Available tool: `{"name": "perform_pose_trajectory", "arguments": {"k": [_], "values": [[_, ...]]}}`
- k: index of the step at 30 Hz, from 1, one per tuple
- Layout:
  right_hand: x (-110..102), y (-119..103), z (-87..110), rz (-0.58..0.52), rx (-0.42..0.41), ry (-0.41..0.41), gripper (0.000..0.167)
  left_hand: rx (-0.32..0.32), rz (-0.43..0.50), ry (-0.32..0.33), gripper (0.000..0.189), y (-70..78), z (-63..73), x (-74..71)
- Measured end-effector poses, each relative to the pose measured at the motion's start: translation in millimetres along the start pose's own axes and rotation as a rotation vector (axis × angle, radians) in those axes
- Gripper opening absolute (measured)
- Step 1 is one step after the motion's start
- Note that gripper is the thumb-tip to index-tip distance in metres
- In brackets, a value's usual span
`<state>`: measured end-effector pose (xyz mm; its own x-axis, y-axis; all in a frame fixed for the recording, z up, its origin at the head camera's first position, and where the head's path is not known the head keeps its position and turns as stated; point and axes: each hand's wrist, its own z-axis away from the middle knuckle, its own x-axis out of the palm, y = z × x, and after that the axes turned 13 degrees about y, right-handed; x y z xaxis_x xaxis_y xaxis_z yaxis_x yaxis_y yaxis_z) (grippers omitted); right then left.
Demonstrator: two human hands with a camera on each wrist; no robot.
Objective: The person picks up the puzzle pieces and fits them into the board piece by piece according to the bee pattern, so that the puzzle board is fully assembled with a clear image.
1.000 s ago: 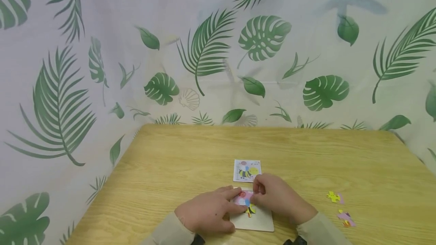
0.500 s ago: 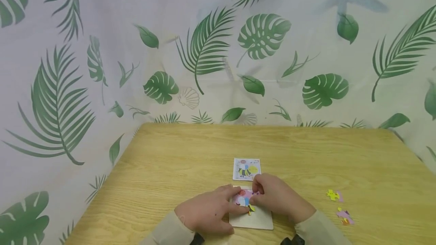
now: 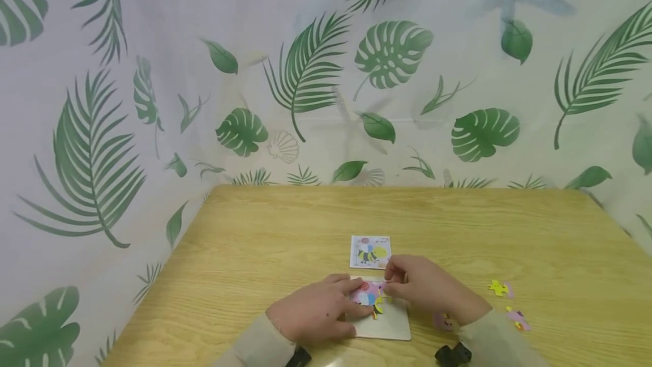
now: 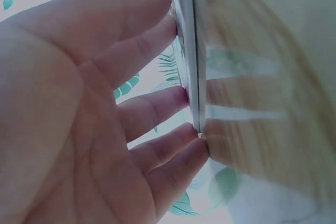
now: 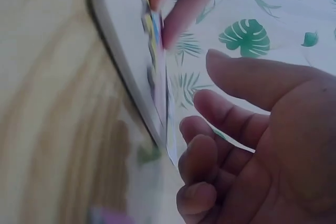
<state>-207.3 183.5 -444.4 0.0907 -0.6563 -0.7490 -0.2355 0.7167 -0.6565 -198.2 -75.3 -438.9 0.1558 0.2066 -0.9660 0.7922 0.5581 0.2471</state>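
A pale puzzle board (image 3: 384, 330) lies near the front of the table, with joined pink, blue and yellow puzzle pieces (image 3: 368, 294) on its far part. My left hand (image 3: 321, 309) rests along the board's left side, its fingers extended over the pieces and touching them. My right hand (image 3: 430, 285) is at the board's far right corner, fingers loosely bent. In the right wrist view its thumb (image 5: 247, 77) stands apart from the bent fingers, and nothing shows between them. Just beyond the board lies a square bee picture card (image 3: 370, 252).
To the right lie a loose yellow puzzle piece (image 3: 498, 287) and a pink one (image 3: 518, 318). Another pink piece (image 3: 442, 321) is partly hidden by my right forearm. Behind the wooden table (image 3: 285, 225) hangs a leaf-print curtain (image 3: 326, 72).
My right hand has shifted slightly right and away from the joined pieces, showing more of them and the pink piece near the forearm. The left hand stays on the board.
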Motion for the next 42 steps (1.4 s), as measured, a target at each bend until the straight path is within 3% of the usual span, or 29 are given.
{"name": "perform_pose_trajectory", "arguments": {"k": [8, 21, 26, 33, 42], "values": [[-32, 16, 12.3, 0.003, -0.005, -0.007, 0.015, -0.024, 0.022, -0.020, 0.046, -2.2, 1.8, -0.9], [-96, 81, 55.2, -0.025, 0.052, 0.062, 0.026, -0.014, 0.036, -0.035, 0.047, -6.2, 2.0, -1.3], [-108, 102, 63.9, -0.014, 0.121, 0.078, 0.030, -0.001, 0.019, -0.039, 0.049, -6.5, 2.2, -0.2], [-119, 129, 66.4, 0.094, 0.135, 0.121, 0.033, 0.004, 0.018, -0.022, 0.051, -8.3, 4.4, 3.4], [-125, 146, 72.1, 0.074, 0.237, 0.092, 0.047, 0.006, 0.013, -0.027, 0.050, -8.6, 4.3, 2.3]]}}
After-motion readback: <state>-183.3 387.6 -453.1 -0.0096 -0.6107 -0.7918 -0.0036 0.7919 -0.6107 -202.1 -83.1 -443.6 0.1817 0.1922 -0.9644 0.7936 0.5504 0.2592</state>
